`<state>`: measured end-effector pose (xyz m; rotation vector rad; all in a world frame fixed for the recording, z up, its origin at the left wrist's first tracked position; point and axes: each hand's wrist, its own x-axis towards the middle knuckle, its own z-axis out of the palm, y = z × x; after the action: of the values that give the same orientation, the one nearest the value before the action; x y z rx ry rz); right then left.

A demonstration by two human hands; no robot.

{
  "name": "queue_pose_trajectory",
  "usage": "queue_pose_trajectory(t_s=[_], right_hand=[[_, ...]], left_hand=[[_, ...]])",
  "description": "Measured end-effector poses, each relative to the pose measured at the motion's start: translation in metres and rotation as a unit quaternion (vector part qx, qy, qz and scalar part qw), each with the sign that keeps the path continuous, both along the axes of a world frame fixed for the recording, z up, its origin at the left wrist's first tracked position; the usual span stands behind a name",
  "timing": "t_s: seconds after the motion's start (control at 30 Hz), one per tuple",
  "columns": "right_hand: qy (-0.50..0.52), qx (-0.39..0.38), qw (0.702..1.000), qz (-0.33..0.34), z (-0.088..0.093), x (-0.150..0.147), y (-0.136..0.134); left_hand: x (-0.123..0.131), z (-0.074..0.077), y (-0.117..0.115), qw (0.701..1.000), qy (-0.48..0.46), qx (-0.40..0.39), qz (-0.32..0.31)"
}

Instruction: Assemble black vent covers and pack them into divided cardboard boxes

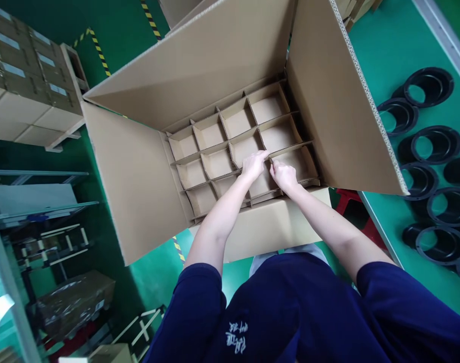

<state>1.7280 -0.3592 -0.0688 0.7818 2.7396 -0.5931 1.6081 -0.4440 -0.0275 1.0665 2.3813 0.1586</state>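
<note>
"While a person in a navy short-sleeved shirt looks down into an open cardboard carton, both hands are inside it. What do they hold?"

"Cardboard. The left hand and the right hand, fingers curled tight, grip the top edges of a slotted cardboard divider, just beside each other near a crossing to the right of its centre."

"Where does the divider sit?"

"Low inside the carton, forming twelve compartments in three rows of four. A dark gap shows between it and the carton's right-hand wall."

"And the carton's flaps?"

"Three tall ones flare outward; a paler front flap slopes down toward the person."

"What frames the scene?"

"At right, black hollow cylinders are spread over a green surface. At upper left, stacked boxes with white labels rest on a wooden pallet; yellow-and-black striped tape marks the green floor."
</note>
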Motion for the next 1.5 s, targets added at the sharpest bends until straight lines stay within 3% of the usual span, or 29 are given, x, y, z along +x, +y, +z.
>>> queue_pose_trajectory(t_s=[0.17,0.27,0.43,1.0,1.17,1.33,1.5], right_hand=[[0.14,-0.019,0.99,-0.029,0.015,0.004,0.021],[0.215,-0.015,0.976,0.021,0.021,-0.005,0.041],[0.179,-0.014,0.975,0.129,0.018,-0.016,0.057],[0.174,0.003,0.969,0.173,0.017,-0.011,0.065],[0.16,0.043,0.968,0.191,0.022,-0.02,0.066],[0.115,0.094,0.961,0.234,0.027,-0.026,0.068],[0.09,0.106,0.961,0.241,0.026,-0.03,0.075]], left_hand=[[0.004,0.0,0.0,1.0,0.009,-0.012,-0.019],[0.005,0.0,-0.003,0.999,0.02,-0.027,-0.018],[-0.002,-0.002,-0.005,0.998,0.007,-0.056,-0.007],[-0.005,-0.003,0.009,0.997,-0.057,0.009,0.048],[-0.009,0.0,0.007,0.99,-0.118,0.046,0.067],[-0.027,-0.002,0.017,0.958,-0.235,0.131,0.104],[-0.041,-0.01,0.039,0.97,-0.139,0.132,0.149]])
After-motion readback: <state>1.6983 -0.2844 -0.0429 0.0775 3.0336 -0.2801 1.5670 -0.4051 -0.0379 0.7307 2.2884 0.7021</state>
